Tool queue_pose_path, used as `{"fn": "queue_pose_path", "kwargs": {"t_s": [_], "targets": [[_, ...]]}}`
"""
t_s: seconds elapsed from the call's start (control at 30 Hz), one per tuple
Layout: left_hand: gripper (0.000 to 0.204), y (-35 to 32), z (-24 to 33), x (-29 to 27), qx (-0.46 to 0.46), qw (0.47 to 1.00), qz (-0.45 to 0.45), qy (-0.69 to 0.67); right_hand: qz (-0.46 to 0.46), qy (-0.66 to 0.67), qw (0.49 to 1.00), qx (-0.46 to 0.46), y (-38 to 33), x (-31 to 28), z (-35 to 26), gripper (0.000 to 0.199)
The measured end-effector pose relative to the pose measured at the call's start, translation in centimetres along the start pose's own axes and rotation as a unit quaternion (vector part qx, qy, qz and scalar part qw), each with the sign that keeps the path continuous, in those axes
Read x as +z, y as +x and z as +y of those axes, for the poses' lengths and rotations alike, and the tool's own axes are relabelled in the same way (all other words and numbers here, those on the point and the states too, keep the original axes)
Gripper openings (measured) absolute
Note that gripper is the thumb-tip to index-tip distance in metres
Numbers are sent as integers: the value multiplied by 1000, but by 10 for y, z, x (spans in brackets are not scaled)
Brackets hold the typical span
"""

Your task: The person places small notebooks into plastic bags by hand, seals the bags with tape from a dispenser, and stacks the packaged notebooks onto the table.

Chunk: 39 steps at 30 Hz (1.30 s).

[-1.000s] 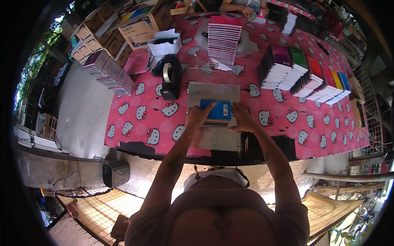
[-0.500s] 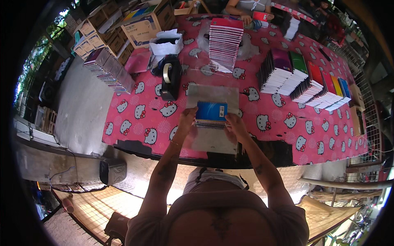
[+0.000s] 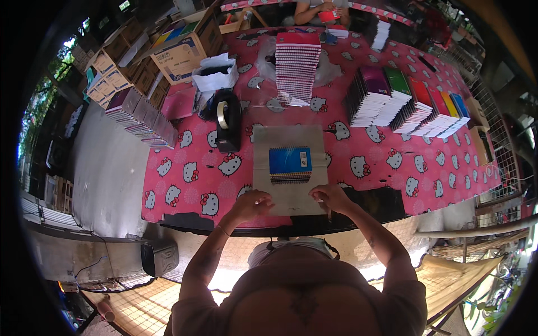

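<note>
A small stack of spiral notebooks (image 3: 290, 161) with a blue top cover lies on a clear plastic sheet (image 3: 288, 137) in front of me. Just to the near left of the stack, my left hand (image 3: 252, 205) hovers over the sheet's edge, fingers loosely bent and apart. On the other side, my right hand (image 3: 333, 198) is at the sheet's near right edge, with thumb and fingers spread. Neither hand touches the notebooks. Whether fingertips brush the plastic is hard to see.
A black tape dispenser (image 3: 228, 126) stands left of the sheet. Beyond are a tall red notebook stack (image 3: 297, 67) and a white box (image 3: 215, 74). Coloured notebook stacks (image 3: 381, 101) line the right; wrapped stacks (image 3: 140, 117) sit left. Another person (image 3: 322, 11) handles something red opposite.
Both hands have let go of the blue-covered notebook stack and drawn back toward the table's near edge. The stack stays on the plastic sheet.
</note>
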<state>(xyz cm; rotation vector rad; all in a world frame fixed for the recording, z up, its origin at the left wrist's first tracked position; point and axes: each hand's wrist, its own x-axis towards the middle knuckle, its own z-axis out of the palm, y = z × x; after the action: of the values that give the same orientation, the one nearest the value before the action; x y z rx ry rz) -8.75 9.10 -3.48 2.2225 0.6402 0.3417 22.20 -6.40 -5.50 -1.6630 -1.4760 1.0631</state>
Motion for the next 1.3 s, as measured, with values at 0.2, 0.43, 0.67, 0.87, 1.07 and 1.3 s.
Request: {"fn": "queue_pose_path", "kwargs": {"t_s": [0.2, 0.43, 0.67, 0.87, 1.07, 1.3], "targets": [[12, -4, -5, -9, 5, 999, 21, 26, 21, -168, 981, -92, 6, 4, -31, 18], [14, 25, -12, -17, 97, 974, 197, 55, 138, -4, 990, -5, 19, -12, -41, 21], [16, 78, -44, -33, -33, 987, 153, -38, 259, -354, 874, -210, 36, 66, -91, 52], [24, 150, -57, -71, -95, 962, 27, -256, 248, -353, 886, -170, 48, 89, -84, 58], [28, 255, -93, -47, -28, 982, -160, 98, 221, -343, 900, -153, 60, 99, -91, 53], [32, 273, -64, -13, 209, 965, 93, 128, 236, -345, 901, -117, 53, 90, -81, 51]]}}
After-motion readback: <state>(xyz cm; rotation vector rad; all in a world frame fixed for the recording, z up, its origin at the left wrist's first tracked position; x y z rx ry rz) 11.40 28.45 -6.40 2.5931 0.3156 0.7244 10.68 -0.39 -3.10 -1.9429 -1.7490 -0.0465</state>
